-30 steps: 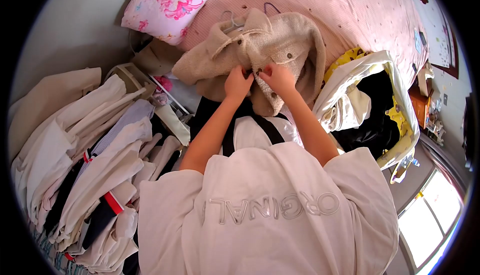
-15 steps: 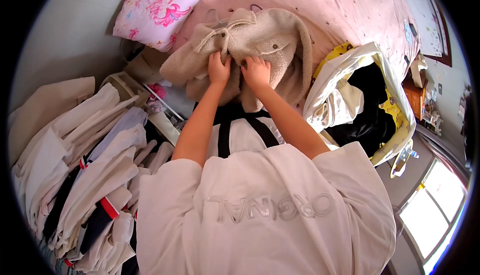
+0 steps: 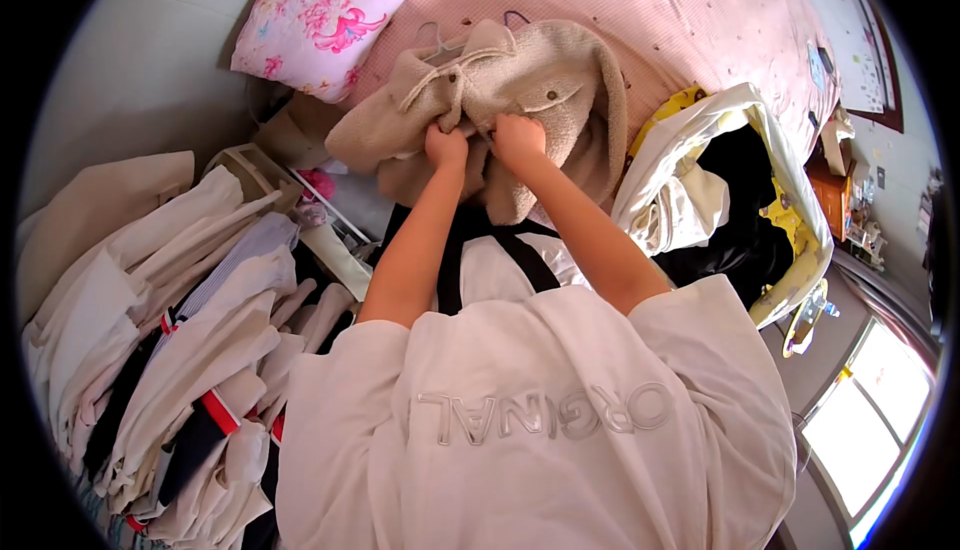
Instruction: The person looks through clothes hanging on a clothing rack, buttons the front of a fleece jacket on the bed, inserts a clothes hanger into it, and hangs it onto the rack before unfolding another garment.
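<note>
A beige fleece jacket (image 3: 575, 70) with dark round buttons and a drawstring lies on the pink bedspread. My left hand (image 3: 447, 147) is closed around one front edge of it. On the opposite front edge, my right hand (image 3: 519, 138) grips the fleece near a dark button, fingers curled in. Above the collar a clear hanger hook (image 3: 430, 34) and a dark purple hanger hook (image 3: 516, 18) stick out. The inside of the jacket is mostly hidden.
Hanging clothes (image 3: 190, 320) crowd the left side. To the right stands a fabric-lined basket (image 3: 805, 190) holding black and white garments. A floral pillow (image 3: 320, 25) lies on the pink bed (image 3: 690, 20) at the back left. A window (image 3: 865, 420) is at the lower right.
Both hands have curled more tightly on the jacket's front edges, and the left hand has moved slightly down and right. The jacket has shifted only a little.
</note>
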### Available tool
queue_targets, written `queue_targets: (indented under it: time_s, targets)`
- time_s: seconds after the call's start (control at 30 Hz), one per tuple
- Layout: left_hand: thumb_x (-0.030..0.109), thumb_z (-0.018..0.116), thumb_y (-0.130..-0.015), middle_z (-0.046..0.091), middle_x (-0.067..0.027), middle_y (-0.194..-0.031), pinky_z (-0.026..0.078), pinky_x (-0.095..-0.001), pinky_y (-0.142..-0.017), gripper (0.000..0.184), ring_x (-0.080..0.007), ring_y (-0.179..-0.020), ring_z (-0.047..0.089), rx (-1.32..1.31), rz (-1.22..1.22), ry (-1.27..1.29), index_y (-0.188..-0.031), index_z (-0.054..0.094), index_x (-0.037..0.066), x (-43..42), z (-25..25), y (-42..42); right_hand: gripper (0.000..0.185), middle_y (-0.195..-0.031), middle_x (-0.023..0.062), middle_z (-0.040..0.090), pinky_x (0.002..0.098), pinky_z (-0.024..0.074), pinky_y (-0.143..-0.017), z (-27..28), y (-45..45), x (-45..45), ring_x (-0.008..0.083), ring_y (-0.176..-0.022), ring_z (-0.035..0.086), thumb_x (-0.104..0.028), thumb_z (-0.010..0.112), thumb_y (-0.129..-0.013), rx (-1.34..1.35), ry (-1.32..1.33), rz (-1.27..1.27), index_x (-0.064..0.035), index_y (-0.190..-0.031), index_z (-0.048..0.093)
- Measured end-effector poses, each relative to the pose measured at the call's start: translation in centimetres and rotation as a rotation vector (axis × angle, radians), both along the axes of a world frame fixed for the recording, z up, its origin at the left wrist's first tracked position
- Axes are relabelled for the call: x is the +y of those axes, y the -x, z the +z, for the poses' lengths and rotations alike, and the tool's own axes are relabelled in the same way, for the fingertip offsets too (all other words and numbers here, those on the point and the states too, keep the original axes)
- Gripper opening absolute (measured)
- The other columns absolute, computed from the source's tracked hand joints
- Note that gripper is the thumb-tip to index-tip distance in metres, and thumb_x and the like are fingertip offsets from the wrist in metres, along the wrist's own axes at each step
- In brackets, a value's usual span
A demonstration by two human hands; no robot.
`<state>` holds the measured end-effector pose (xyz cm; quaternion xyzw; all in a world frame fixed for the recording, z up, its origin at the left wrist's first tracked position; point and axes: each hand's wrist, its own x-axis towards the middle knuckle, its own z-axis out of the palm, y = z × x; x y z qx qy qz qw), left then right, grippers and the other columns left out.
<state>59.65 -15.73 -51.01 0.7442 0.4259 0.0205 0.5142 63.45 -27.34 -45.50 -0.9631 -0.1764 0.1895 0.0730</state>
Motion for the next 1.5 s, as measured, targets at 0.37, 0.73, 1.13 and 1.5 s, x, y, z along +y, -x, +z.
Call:
queue_targets:
  time_s: [0.37, 0.73, 1.13, 1.5]
  targets:
    - [0.008, 0.052, -0.081, 0.059, -0.0056, -0.09, 0.042, -0.0253, -0.072, 0.017, -0.0126, -0.082, 0.054, -0.242, -0.109, 0.284, -0.093, 0.055, -0.002, 4.5, 5.9, 3.5, 0.019, -0.074, 0.0103, 0.06, 0.0315, 0.0447, -0.064, 4.5, -0.4, -2.1, 0.0219, -0.069, 0.057, -0.017, 0.06, -0.072, 0.28, -0.579, -0.251, -0.0046, -0.087, 0.059]
    - [0.005, 0.056, -0.077, 0.052, 0.0016, -0.077, 0.038, -0.0193, -0.063, 0.014, -0.0061, -0.07, 0.046, -0.274, -0.287, 0.463, -0.09, 0.055, 0.001, 3.2, 6.2, 4.5, 0.017, -0.075, 0.0126, 0.061, 0.0374, 0.0457, -0.064, 5.4, 1.0, -0.5, 0.0284, -0.072, 0.059, -0.02, 0.057, -0.07, 0.183, -0.556, -0.258, -0.0081, -0.081, 0.061]
    - [0.013, 0.061, -0.068, 0.059, -0.0151, -0.077, 0.045, -0.031, -0.063, 0.031, -0.0232, -0.068, 0.057, -0.274, -0.496, -0.045, -0.095, 0.057, -0.003, 1.1, 7.2, 4.7, 0.017, -0.074, 0.0138, 0.062, 0.0368, 0.0461, -0.065, 3.4, 1.7, -0.2, 0.0285, -0.07, 0.059, -0.018, 0.059, -0.069, 0.358, -0.581, -0.433, -0.0042, -0.077, 0.063]
    - [0.014, 0.056, -0.076, 0.059, -0.0156, -0.076, 0.046, -0.0332, -0.061, 0.022, -0.0264, -0.064, 0.058, -0.297, -0.466, -0.034, -0.09, 0.059, -0.003, 0.7, 7.1, 4.5, 0.018, -0.069, 0.014, 0.062, 0.0352, 0.0464, -0.063, 3.2, 1.3, 0.0, 0.027, -0.066, 0.06, -0.018, 0.059, -0.068, 0.356, -0.593, -0.403, -0.0036, -0.076, 0.064]
